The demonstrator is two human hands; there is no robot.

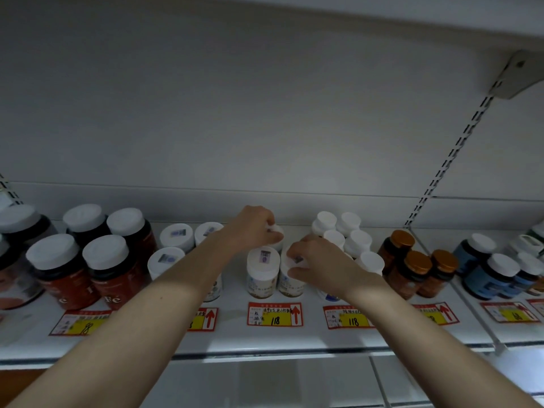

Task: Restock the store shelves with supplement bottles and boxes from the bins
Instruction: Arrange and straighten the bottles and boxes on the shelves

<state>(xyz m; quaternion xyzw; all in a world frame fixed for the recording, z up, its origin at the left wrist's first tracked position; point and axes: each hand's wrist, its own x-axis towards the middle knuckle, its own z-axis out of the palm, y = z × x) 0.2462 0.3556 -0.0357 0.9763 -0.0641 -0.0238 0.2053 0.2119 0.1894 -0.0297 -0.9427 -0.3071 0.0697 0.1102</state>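
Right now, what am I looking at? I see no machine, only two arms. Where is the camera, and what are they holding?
There is no machine here: a person is stocking a shop shelf with bare hands. The single picture comes from a camera worn on the person's head, looking forward and down. The left hand grips the white cap of a back bottle. The right hand pinches the cap of a front bottle, which stands beside a matching free bottle. Also on the shelf are dark red jars, plain white bottles, amber bottles and blue bottles, with price tags along the front.
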